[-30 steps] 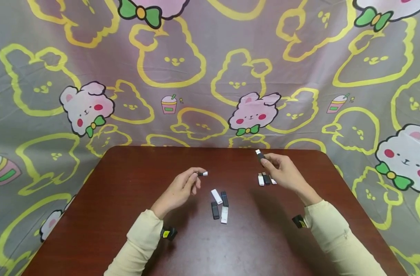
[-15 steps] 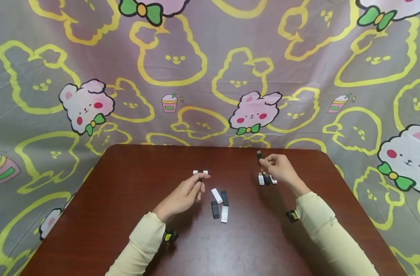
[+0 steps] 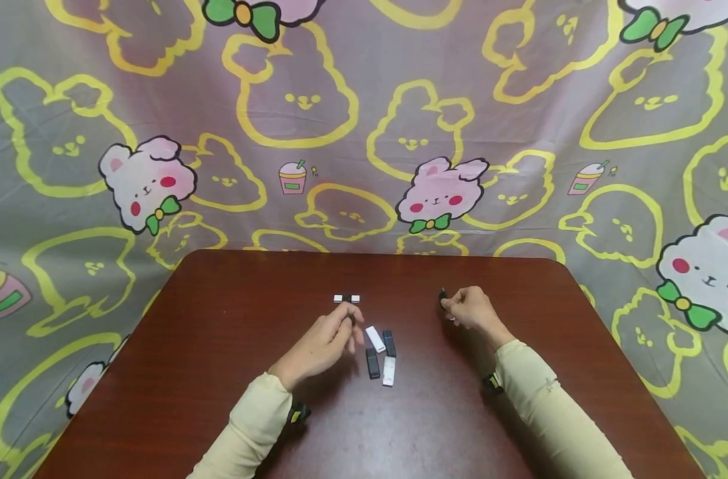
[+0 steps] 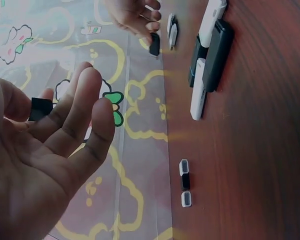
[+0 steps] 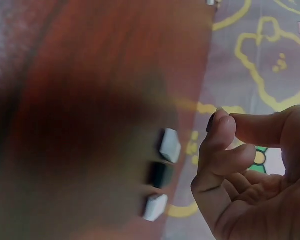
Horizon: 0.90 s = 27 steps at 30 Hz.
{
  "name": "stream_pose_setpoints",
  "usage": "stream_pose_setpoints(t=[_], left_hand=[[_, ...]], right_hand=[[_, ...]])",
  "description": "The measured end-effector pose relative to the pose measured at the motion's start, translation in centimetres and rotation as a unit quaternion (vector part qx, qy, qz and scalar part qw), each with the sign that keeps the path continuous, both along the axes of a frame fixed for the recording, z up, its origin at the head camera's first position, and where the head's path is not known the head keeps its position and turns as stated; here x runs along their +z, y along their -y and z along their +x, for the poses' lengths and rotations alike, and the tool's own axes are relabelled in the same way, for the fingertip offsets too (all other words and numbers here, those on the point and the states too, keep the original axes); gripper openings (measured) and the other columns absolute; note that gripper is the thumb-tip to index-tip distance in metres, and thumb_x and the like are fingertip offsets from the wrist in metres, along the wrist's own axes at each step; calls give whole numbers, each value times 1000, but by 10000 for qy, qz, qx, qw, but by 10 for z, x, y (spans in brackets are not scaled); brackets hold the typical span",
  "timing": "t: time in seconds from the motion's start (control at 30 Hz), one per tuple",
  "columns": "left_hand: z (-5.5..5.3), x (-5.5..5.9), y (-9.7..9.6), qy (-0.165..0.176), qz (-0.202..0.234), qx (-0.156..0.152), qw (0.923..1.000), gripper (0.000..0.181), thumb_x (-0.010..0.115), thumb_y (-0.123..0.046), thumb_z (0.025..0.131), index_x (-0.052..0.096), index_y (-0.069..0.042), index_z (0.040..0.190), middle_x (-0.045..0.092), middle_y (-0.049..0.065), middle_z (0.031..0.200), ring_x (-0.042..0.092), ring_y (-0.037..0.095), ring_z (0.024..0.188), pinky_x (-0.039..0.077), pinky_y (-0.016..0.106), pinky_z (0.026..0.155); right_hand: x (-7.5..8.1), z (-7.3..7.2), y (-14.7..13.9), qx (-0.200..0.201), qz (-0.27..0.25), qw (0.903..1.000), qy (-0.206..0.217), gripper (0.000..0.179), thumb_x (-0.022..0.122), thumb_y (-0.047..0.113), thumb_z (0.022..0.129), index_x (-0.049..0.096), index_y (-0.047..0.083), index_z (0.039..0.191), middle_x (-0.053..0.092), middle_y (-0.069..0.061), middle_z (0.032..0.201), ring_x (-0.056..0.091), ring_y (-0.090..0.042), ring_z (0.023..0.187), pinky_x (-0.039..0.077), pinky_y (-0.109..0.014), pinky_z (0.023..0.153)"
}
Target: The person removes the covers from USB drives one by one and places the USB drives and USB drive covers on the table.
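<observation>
My left hand [image 3: 318, 342] pinches a small black USB cap [image 4: 41, 109] between thumb and fingers. Just beyond it on the table lies a short row of caps, two white [image 3: 355, 299] and a black one [image 4: 185, 181] between them. My right hand [image 3: 474, 309] pinches a black USB stick [image 3: 443, 297], raised over the table's right half. Three sticks lie side by side below that hand, mostly hidden in the head view; the right wrist view has a white one [image 5: 170, 145], a black one [image 5: 161, 174] and another white one [image 5: 155, 207].
Between the hands lie several USB sticks, such as a white one [image 3: 375, 339] and a black one [image 3: 372, 363]. They sit on a brown wooden table [image 3: 220, 346]. A patterned cloth [image 3: 340, 133] hangs behind its far edge.
My right hand has moved left and down toward the table with the black USB stick. My left hand has drawn back slightly, uncovering the row of caps.
</observation>
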<state>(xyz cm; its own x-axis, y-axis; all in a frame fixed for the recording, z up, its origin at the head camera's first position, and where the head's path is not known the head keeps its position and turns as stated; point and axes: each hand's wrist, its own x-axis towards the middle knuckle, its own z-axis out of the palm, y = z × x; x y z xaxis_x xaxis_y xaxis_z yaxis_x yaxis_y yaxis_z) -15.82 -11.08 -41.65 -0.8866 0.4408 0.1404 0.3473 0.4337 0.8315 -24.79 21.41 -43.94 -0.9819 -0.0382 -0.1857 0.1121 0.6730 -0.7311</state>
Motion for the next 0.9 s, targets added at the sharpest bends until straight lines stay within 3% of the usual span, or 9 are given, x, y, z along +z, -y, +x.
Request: stream_pose_setpoints(t=[0.1,0.27,0.37,0.6,0.8,0.9], left_hand=[[0,-1,-1,-136,15,80,9999,21,36,-8,106,54,-14,113,71,12,88,66,28,73,51,24,67],[-1,-2,-3,-673,-145,371,9969,24,39,-3,102,58,-13,111,61,1,80,51,7,61,44,21,59],[-2,-3,-4,-902,-153,500,9945,24,41,-2,101,60,-13,111,56,-4,78,44,2,60,41,20,59],[0,-7,-6,-981,252,682,9925,27,43,-2,100,65,-14,112,63,3,79,52,5,61,44,21,56],[-2,-6,-8,-1571,440,768,9836,25,52,0,92,70,-14,104,56,-5,73,48,5,61,44,23,55],[-1,-6,-10,-1655,471,686,9827,25,55,1,89,70,-14,101,57,-4,74,50,8,63,45,25,55]], right_hand=[[-7,1,3,-21,107,9999,42,28,64,23,98,67,2,79,77,-11,77,63,-16,56,47,-28,49],[-15,1,7,-71,336,9994,28,31,65,22,98,67,4,72,75,-7,71,62,-14,54,46,-27,49],[-16,1,8,-117,423,9990,101,31,65,23,98,66,5,73,75,-4,70,63,-14,55,46,-28,51],[-19,3,6,-65,649,9978,114,29,67,27,96,68,4,79,74,-2,64,63,-14,52,47,-30,53],[-18,5,1,-63,1013,9945,-276,33,69,29,93,67,10,66,69,-1,58,59,-14,49,45,-29,55],[-17,5,0,-80,1052,9940,-282,37,69,30,93,64,12,61,66,-1,55,59,-15,50,44,-30,54]])
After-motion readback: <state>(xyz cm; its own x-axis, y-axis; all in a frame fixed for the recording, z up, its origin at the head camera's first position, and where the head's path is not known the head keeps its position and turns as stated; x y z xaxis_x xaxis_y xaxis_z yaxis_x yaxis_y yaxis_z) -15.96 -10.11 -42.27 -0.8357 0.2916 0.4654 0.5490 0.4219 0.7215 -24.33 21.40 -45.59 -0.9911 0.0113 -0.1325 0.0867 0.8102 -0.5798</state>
